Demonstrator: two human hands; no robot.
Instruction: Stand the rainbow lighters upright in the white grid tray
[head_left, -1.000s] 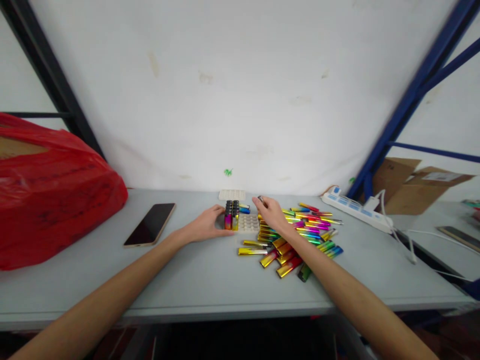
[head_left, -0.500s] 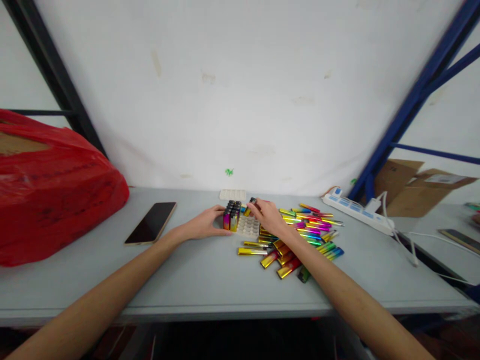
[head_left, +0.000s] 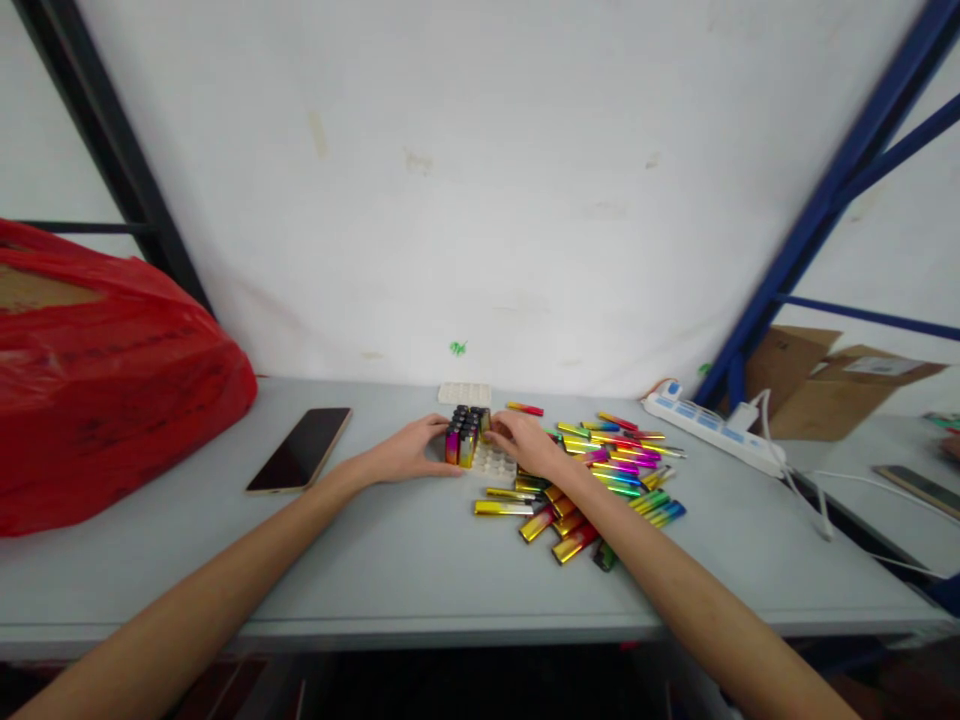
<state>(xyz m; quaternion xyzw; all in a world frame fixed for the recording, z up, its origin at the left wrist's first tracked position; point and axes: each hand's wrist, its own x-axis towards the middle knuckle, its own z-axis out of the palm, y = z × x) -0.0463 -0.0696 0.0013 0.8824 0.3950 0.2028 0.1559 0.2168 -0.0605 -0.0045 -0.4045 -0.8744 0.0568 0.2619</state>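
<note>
Several shiny lighters [head_left: 463,440] with dark tops stand upright in a pale tray [head_left: 495,460] with rows of small pockets. My left hand [head_left: 409,450] is curved around the left end of this standing block, thumb at the front and fingers behind, gripping it. At the right side of the block, my right hand [head_left: 525,442] pinches a gold lighter [head_left: 485,421] upright beside the others. My fingers partly hide that lighter and the pockets under it. A loose pile of metallic lighters [head_left: 577,525] in gold, red, pink, green and blue lies beside and under my right forearm.
Against the wall lies another pale pocketed tray [head_left: 465,393], with a single red-gold lighter [head_left: 525,408] to its right. A phone [head_left: 301,450] and a red plastic bag [head_left: 112,400] are at left. A white power strip [head_left: 712,430] with cables and a cardboard box [head_left: 847,385] are at right.
My right hand has moved slightly left and down, bringing the lighter from above the tray to the right side of the standing block. My left hand keeps its place.
</note>
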